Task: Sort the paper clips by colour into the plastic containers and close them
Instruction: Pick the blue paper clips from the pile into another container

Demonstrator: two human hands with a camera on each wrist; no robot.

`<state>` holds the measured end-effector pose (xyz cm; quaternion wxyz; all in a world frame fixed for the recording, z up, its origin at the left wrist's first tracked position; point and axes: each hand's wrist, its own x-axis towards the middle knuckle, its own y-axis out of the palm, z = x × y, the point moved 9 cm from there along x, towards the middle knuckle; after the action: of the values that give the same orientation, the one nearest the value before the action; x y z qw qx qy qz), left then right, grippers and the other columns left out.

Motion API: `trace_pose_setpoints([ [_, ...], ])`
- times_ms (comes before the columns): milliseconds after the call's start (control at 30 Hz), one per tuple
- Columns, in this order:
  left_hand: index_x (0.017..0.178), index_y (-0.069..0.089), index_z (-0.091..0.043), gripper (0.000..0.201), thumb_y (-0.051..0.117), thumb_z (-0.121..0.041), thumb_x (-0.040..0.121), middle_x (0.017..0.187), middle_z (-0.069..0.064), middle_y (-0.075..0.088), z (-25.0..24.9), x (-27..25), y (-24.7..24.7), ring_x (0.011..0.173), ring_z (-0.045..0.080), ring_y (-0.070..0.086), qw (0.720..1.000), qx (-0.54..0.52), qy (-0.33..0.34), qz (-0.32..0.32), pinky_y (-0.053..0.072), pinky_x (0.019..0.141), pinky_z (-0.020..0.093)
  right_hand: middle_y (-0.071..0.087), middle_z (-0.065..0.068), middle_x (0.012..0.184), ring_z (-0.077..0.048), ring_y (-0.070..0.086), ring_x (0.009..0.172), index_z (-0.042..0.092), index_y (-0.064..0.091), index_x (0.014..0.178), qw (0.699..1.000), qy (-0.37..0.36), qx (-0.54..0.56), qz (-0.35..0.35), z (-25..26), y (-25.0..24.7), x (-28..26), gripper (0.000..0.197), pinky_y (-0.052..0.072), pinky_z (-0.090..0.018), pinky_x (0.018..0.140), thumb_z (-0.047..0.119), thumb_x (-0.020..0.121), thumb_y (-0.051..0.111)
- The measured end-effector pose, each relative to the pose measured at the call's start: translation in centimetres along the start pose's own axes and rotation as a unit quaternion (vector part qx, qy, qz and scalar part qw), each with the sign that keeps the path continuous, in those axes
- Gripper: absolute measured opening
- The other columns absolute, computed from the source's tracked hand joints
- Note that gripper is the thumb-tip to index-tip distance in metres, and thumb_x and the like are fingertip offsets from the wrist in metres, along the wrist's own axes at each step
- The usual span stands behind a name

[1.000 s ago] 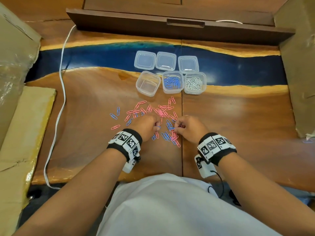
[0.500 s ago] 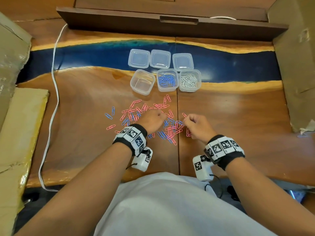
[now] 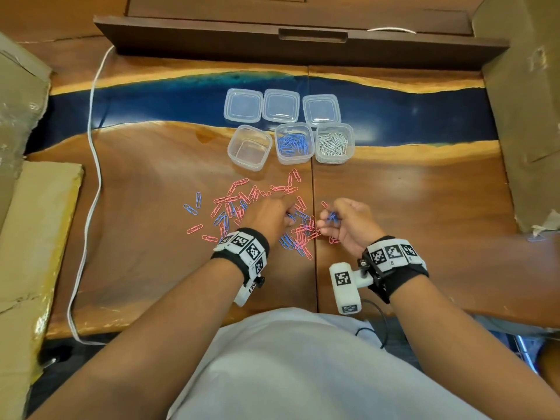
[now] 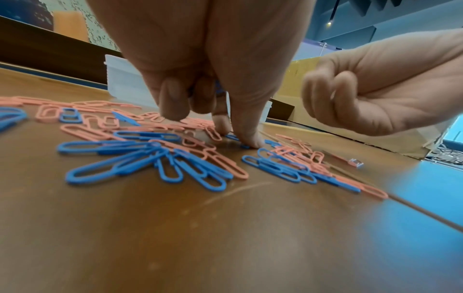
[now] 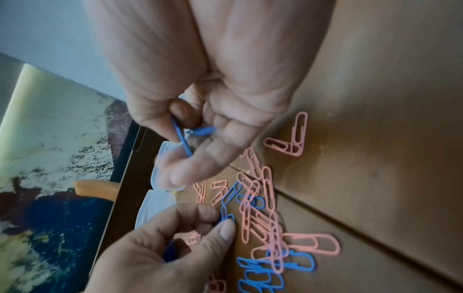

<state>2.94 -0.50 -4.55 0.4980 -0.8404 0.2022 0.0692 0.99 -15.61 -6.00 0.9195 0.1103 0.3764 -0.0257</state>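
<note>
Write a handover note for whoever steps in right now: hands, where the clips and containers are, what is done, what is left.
Right hand: raised just off the table, holding blue clips in curled fingers.
Left hand: down in the pile, fingertips pinching a blue clip on the wood.
Containers, all open: left container empty, middle container holds blue clips, right container holds white clips. Three lids lie in a row behind them.
Done: white clips look fully sorted; blue partly.
Left: the mixed pile of pink and blue clips on the table. Finish blue, put pink in the empty container, snap on all lids.
</note>
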Motion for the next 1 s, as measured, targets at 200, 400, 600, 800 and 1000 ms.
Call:
trace_pose_setpoints([
  [200,0.095,0.063,-0.006,0.019,0.059,-0.025,0.092,0.103,0.009,0.059,0.0,0.1,0.8,0.093,0.031,0.06,0.998,0.044,-0.01,0.032,0.05,0.079,0.04,0.041,0.005,0.051,-0.01,0.034,0.039,0.019,0.045,0.073,0.921,-0.085,-0.379,-0.012,1.1,1.1,1.6,0.021,0.029,-0.024,0.042,0.013,0.088,0.058],
  [400,0.114,0.053,-0.001,0.023,0.053,-0.012,0.095,0.115,0.015,0.052,-1.7,-0.3,1.0,0.099,0.033,0.059,0.984,0.163,0.024,0.069,0.049,0.077,0.042,0.064,0.002,0.067,-0.016,0.059,0.064,0.016,0.065,0.072,0.772,-0.145,-0.618,-0.023,1.7,3.3,1.8,0.013,0.05,-0.031,0.059,0.024,0.081,0.071],
  [600,0.115,0.052,-0.001,0.027,0.054,0.001,0.088,0.113,0.017,0.056,-2.4,-0.9,0.7,0.098,0.033,0.061,0.984,0.159,0.034,0.071,0.048,0.075,0.039,0.054,-0.005,0.056,-0.024,0.056,0.058,0.014,0.053,0.054,0.74,-0.098,-0.666,0.018,0.9,5.0,2.8,0.028,0.05,-0.033,0.058,0.008,0.08,0.062],
  [800,0.114,0.05,-0.006,0.027,0.055,-0.001,0.088,0.105,0.015,0.061,-1.5,-1.2,0.2,0.091,0.035,0.062,0.997,0.065,0.007,0.039,0.043,0.066,0.037,0.062,-0.008,0.071,-0.027,0.063,0.071,0.01,0.059,0.071,0.705,-0.101,-0.7,0.044,0.7,5.7,2.4,0.019,0.055,-0.038,0.067,0.023,0.083,0.065],
  [1000,0.082,0.057,-0.013,0.015,0.049,-0.015,0.095,0.081,0.0,0.05,2.8,-2.7,-0.5,0.07,0.016,0.046,0.979,-0.182,-0.094,-0.007,0.035,0.066,0.029,0.043,-0.002,0.056,-0.016,0.036,0.047,0.015,0.043,0.062,0.915,-0.025,-0.399,0.054,0.0,3.0,0.7,0.018,0.029,-0.023,0.041,0.007,0.079,0.044],
])
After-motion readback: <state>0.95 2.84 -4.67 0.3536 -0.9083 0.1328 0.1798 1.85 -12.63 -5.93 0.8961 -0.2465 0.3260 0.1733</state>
